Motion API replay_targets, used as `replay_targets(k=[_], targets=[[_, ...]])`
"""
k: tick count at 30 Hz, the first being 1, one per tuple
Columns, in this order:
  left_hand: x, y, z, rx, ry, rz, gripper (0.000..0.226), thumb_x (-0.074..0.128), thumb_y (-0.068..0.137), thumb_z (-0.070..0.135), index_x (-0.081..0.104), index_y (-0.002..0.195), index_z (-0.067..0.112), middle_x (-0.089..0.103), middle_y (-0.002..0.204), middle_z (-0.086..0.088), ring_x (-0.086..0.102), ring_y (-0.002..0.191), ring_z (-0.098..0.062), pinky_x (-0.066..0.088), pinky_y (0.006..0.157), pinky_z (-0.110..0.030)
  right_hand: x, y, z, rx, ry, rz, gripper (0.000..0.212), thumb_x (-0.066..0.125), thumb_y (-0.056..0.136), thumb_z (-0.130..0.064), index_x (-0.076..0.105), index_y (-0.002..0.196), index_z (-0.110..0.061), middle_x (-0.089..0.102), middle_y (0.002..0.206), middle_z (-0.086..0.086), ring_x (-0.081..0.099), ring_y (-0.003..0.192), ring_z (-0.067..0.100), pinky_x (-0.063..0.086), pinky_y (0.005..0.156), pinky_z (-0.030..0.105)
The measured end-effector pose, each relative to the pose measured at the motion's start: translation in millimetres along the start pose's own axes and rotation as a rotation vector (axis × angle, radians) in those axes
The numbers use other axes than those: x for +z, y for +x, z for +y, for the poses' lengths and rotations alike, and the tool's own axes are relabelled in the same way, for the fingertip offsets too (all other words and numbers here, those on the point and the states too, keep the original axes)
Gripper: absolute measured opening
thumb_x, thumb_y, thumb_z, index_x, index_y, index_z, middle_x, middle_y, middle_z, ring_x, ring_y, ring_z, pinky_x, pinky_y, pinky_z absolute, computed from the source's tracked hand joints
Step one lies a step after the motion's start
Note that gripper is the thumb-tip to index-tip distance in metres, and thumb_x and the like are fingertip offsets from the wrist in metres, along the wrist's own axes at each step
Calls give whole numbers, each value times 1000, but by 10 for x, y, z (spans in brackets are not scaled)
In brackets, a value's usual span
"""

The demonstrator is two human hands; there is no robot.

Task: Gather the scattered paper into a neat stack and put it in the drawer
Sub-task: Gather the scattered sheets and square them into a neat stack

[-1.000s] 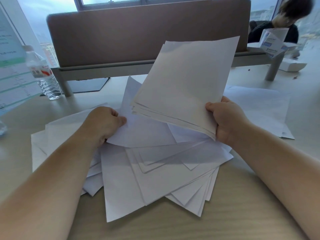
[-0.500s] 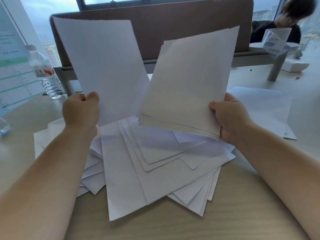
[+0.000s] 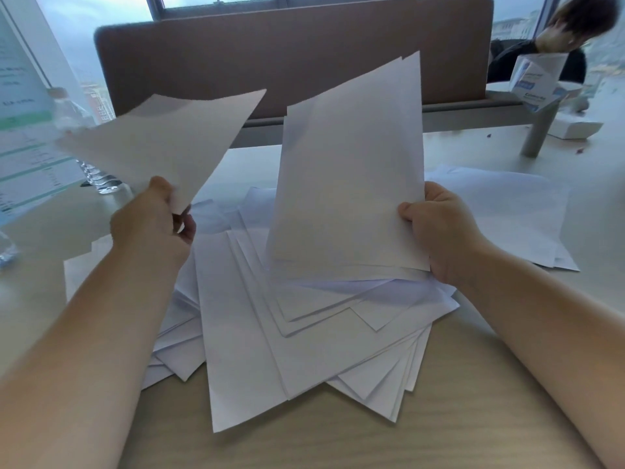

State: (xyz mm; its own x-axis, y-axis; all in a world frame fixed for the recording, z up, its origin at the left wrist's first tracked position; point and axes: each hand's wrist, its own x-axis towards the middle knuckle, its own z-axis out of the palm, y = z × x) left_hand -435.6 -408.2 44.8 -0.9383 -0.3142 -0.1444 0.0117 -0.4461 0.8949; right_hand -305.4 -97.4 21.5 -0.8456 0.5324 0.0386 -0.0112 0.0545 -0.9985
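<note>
Nearest me, the loose heap of white paper sheets (image 3: 270, 333) lies fanned across the pale wooden tabletop (image 3: 338, 445). Above the heap, my left hand (image 3: 152, 228) has swung its single white sheet (image 3: 169, 143) from upright to tilted, fingers pinching a corner. Right of it, my right hand (image 3: 439, 231) clamps the gathered white stack (image 3: 348, 184) upright, ready for adding. No drawer is visible.

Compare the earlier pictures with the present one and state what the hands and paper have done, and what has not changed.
The left hand pinched a single sheet off the scattered pile and lifted it; first upright, it now tilts over to the left. The right hand still grips the gathered stack, now held more upright. The pile on the desk, the loose sheets to the right and the water bottle are as before.
</note>
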Motion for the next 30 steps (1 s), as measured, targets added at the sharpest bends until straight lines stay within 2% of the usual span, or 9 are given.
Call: replay_targets(k=[2,5,10,13,17,22,24,28,30], targets=[[47,-9,-62,-7,63,-83,14,74,91,29,64,99,26,67,74,4,62,50,-7,47,50,-18,16,-2,6,4,18,-19,28,53,90,-2,73,95,-21,77,101,7,71,100,37,58,89,57],[119,-64,-169,35,145,-168,15,75,94,33,62,91,27,69,90,5,63,69,-10,50,53,-22,25,-7,8,16,44,-46,28,54,92,-2,73,98,-20,77,102,9,71,101,38,58,90,58],[148,-194,-266,92,326,-292,23,80,89,38,70,94,19,78,105,-3,74,100,-26,62,80,-44,13,-2,1,39,86,-62,27,54,95,-2,73,98,-21,78,97,6,73,89,30,61,84,49],[156,-273,-284,118,453,-325,24,80,90,38,70,92,16,78,105,-8,74,98,-30,60,93,-56,16,-20,-18,43,119,-88,28,54,97,-2,73,102,-21,79,96,4,73,87,28,63,78,43],[214,-394,-356,96,549,-390,21,75,94,34,70,87,15,78,102,-13,73,85,-29,61,88,-57,26,-67,-44,42,187,-174,27,54,98,-2,72,106,-19,80,96,7,75,79,26,63,68,40],[232,-482,-417,41,622,-457,27,77,91,29,71,113,15,79,105,-7,77,91,-31,63,80,-57,63,-100,-36,40,212,-226,27,49,104,-8,72,106,-21,79,97,6,73,82,27,61,73,41],[219,-491,-427,143,706,-467,23,74,94,29,72,115,20,79,103,-2,77,91,-28,64,79,-53,65,-106,-32,52,210,-216,27,47,106,-16,73,104,-20,78,96,5,72,84,27,61,71,40],[235,-570,-397,404,831,-402,18,69,97,32,67,114,26,73,99,12,70,87,-13,54,69,-29,63,-122,-70,176,248,-247,31,52,103,-42,73,106,-19,79,100,10,76,90,35,61,77,56],[248,-586,-394,398,793,-416,16,69,97,30,65,112,28,73,98,13,72,87,-14,57,72,-31,72,-141,-64,165,208,-310,21,58,102,-30,71,109,-15,77,103,15,76,90,36,62,78,53]])
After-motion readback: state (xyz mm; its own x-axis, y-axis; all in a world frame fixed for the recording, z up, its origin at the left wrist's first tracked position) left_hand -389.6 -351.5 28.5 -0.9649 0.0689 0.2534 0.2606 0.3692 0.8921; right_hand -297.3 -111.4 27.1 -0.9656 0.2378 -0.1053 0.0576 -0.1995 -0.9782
